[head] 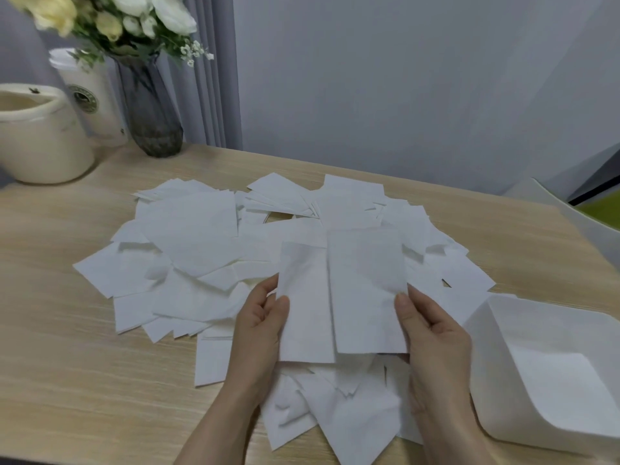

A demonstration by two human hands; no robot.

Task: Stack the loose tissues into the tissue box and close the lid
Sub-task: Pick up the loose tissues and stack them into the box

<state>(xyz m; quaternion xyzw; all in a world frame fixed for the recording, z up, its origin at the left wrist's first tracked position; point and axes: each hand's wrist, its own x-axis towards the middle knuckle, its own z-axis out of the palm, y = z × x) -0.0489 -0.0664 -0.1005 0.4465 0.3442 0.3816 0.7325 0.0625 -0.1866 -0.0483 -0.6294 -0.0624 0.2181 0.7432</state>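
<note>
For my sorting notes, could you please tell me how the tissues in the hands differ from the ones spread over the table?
The held tissues are lifted, pinched by the left hand and right hand; the loose tissues lie scattered at all angles on the table. The held tissues are roughly aligned. Both are white.

Plain white loose paper tissues (201, 229) cover the pale beige wood-grain counter (84, 380), and the open plastic tissue box (550, 374) at near right is the same unmarked white. At far left a smoky grey glass vase (151, 109) holds white and pale yellow flowers (110, 18) with green leaves, beside a cream round pot (40, 135) and a white paper cup (90, 92) bearing a dark green round logo. The far wall (402, 78) is flat grey-blue.
</note>
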